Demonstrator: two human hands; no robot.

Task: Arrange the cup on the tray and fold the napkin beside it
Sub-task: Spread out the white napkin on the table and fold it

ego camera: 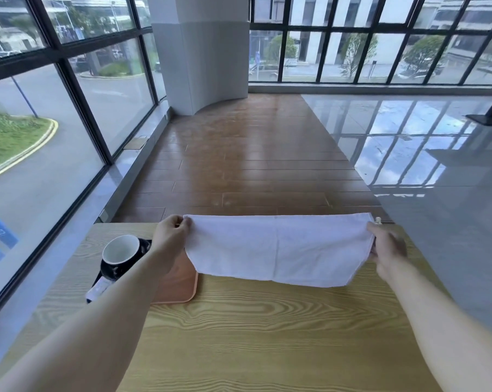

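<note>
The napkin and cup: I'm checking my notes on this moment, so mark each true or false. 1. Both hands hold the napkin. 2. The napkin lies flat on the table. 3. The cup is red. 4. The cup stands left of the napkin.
1. True: the left hand and right hand each grip an end of the white napkin.
2. False: it is held stretched above the wooden table, sagging between the hands.
3. False: the cup is black outside, white inside.
4. True: it stands left of the napkin, by the orange tray.
</note>
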